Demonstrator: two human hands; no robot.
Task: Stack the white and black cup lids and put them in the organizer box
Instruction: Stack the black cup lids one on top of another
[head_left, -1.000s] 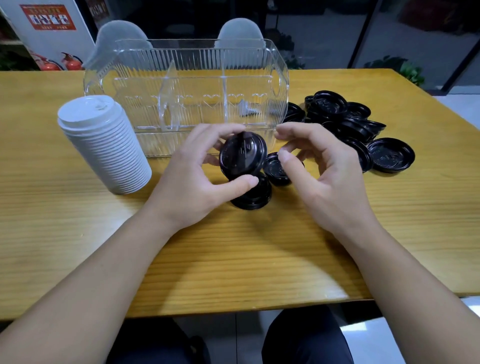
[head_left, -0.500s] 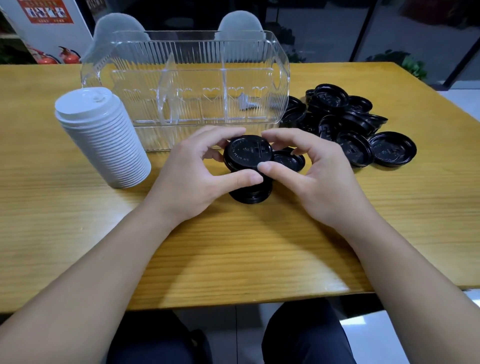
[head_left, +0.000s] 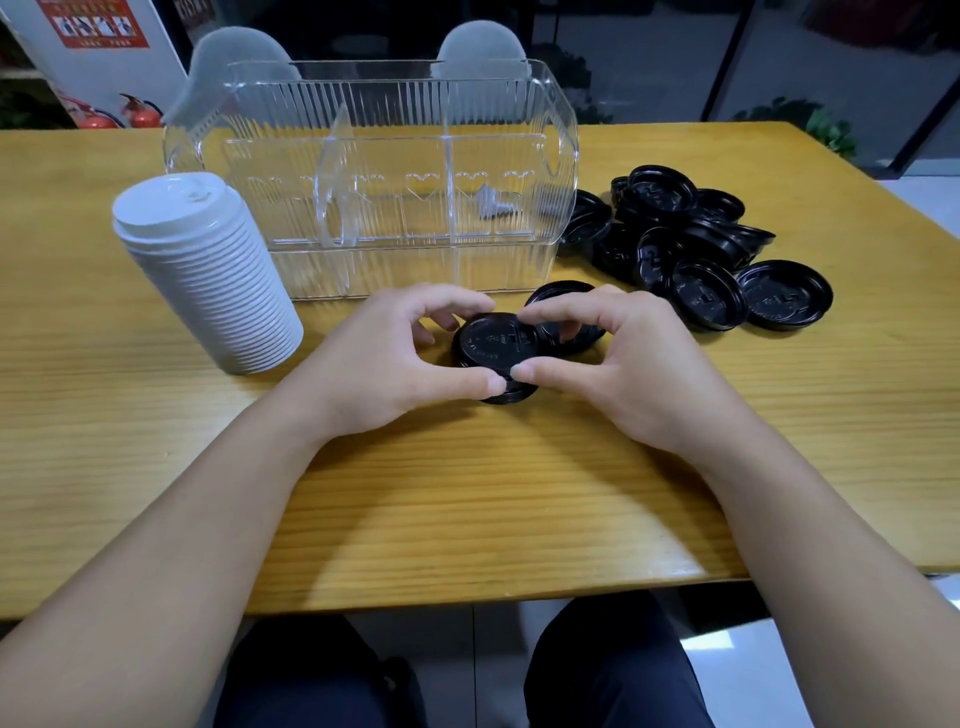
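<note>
The black lid (head_left: 496, 343) has come down flat onto the little stack; left hand (head_left: 395, 364) and right hand (head_left: 623, 364) pinch it, maybe seated.

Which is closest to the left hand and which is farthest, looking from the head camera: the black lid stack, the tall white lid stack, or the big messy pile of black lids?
From the left hand:
1. Black lid stack: gripped by both hands, in the middle.
2. White lid stack: on its side, left of the hand.
3. Loose black lid pile: far right, beyond the right hand.
</note>
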